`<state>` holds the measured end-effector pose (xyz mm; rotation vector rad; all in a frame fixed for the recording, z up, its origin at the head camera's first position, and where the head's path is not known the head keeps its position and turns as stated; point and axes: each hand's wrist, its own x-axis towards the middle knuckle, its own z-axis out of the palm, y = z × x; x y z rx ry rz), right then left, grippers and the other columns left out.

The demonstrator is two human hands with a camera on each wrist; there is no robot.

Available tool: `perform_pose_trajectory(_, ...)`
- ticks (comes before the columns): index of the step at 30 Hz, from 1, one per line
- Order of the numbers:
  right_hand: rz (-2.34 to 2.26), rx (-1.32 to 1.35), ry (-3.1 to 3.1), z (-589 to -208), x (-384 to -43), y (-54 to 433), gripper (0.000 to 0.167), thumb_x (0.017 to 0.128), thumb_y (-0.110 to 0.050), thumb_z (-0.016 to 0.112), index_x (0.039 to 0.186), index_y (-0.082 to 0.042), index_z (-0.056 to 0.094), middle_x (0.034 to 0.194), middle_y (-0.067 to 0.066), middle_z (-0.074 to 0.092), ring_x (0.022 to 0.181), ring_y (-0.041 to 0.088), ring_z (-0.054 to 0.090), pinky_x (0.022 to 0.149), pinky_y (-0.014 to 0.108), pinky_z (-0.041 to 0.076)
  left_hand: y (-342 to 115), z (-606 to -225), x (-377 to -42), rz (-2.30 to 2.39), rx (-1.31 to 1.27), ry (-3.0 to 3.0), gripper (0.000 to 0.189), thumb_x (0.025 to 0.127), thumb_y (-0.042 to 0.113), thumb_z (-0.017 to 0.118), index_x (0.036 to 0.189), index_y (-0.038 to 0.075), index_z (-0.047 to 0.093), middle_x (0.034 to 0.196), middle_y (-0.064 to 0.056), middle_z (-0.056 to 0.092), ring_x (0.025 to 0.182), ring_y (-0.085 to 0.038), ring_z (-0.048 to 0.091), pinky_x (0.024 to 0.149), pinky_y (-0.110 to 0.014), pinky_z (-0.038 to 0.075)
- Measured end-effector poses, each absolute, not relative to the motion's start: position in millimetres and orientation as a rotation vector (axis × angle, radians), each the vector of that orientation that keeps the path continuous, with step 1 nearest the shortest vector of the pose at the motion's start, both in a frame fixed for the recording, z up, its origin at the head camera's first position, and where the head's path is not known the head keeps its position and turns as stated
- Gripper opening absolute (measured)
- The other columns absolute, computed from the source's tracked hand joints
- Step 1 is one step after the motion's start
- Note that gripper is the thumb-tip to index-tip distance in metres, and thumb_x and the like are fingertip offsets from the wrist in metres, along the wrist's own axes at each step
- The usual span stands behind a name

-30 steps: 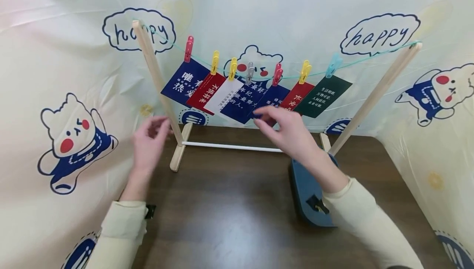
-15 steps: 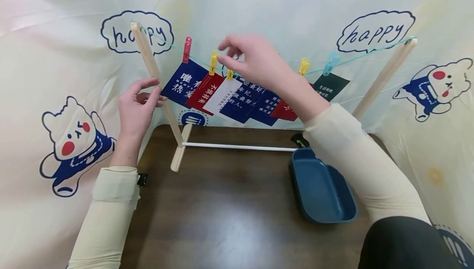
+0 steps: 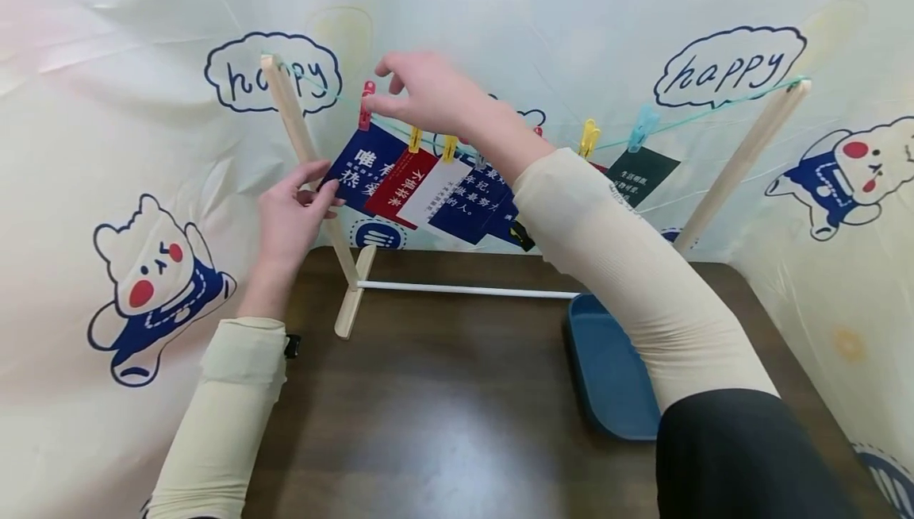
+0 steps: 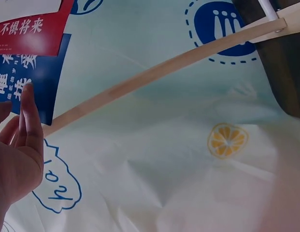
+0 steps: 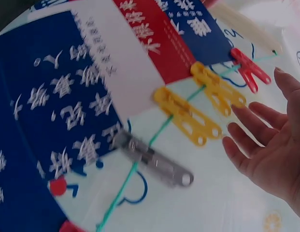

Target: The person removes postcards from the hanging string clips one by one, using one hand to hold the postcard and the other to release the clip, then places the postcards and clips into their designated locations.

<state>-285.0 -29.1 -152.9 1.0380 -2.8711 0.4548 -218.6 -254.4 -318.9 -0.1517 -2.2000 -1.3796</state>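
Observation:
My left hand [image 3: 294, 213] is at the left corner of a dark blue card [image 3: 357, 163], its fingertips overlapping the card's edge in the head and left wrist views. Whether they pinch it I cannot tell. A red clothespin [image 3: 366, 106] fastens this card to a thin green string [image 5: 162, 129]. My right hand [image 3: 432, 94] is raised beside that clothespin, thumb close to it and fingers apart. In the right wrist view the right hand [image 5: 275, 145] has its palm in sight and grips nothing. A red card [image 3: 400, 190] and a white one [image 3: 433, 194] overlap alongside under yellow clothespins [image 5: 186, 116].
The string runs between a left wooden post [image 3: 289, 110] and a right one [image 3: 746, 162], joined low by a white rod [image 3: 471, 290]. A blue tray [image 3: 614, 384] stands on the brown table [image 3: 443, 408], partly under my right sleeve. A green card [image 3: 635, 174] hangs at the right.
My right hand has gone up and left from in front of the cards to the leftmost clothespin. The left hand has risen from beside the post to the blue card's corner.

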Motion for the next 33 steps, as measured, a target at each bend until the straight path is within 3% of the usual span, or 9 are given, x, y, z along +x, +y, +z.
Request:
perform_pose_trajectory(5, 0.584, 1.051, -2.909, -159, -285, -42, 0.05, 0.106, -0.047, 0.053, 0.143, -0.013, 0.054, 0.137, 0.005, 0.067, 0.116, 0.015, 0.066, 0.095, 0.022, 0.053, -252, -325, -218, -1.378, -0.146, -2.218, 0.033, 0.101, 0.011, 0.069, 0.132, 0.002, 0.068, 0.126, -0.023, 0.07, 0.068, 0.007, 0.066, 0.065, -0.01, 0.054)
perform_pose_trajectory(11, 0.904, 0.953, -2.883, -162, -286, -40, 0.04, 0.107, -0.039, 0.056, 0.138, -0.014, 0.059, 0.131, 0.004, 0.068, 0.117, 0.016, 0.062, 0.097, 0.025, 0.05, -248, -327, -219, -1.398, -0.153, -2.228, 0.029, 0.102, 0.012, 0.068, 0.128, -0.001, 0.069, 0.119, -0.022, 0.072, 0.068, 0.006, 0.066, 0.067, -0.01, 0.054)
perform_pose_trajectory(16, 0.998, 0.971, -2.866, -162, -291, -37, 0.039, 0.106, -0.04, 0.06, 0.134, -0.012, 0.061, 0.13, 0.002, 0.069, 0.12, 0.014, 0.06, 0.099, 0.024, 0.047, -248, -328, -220, -1.445, -0.128, -2.223, 0.029, 0.102, 0.013, 0.068, 0.127, -0.001, 0.069, 0.119, -0.023, 0.071, 0.069, 0.004, 0.066, 0.069, -0.011, 0.054)
perform_pose_trajectory(26, 1.133, 1.011, -2.849, -163, -293, -36, 0.044, 0.105, -0.037, 0.063, 0.141, -0.012, 0.06, 0.135, 0.002, 0.068, 0.126, 0.013, 0.059, 0.105, 0.024, 0.045, -248, -328, -220, -1.438, -0.12, -2.184, 0.028, 0.101, 0.01, 0.068, 0.127, -0.001, 0.069, 0.115, -0.022, 0.071, 0.072, -0.003, 0.068, 0.071, -0.011, 0.055)
perform_pose_trajectory(33, 1.172, 1.008, -2.851, -163, -292, -35, 0.036, 0.104, -0.031, 0.065, 0.134, -0.009, 0.061, 0.128, 0.003, 0.069, 0.12, 0.013, 0.06, 0.102, 0.022, 0.044, -249, -327, -222, -1.371, -0.111, -2.214, 0.025, 0.102, 0.013, 0.068, 0.122, -0.001, 0.072, 0.112, -0.023, 0.073, 0.068, 0.004, 0.065, 0.069, -0.009, 0.052)
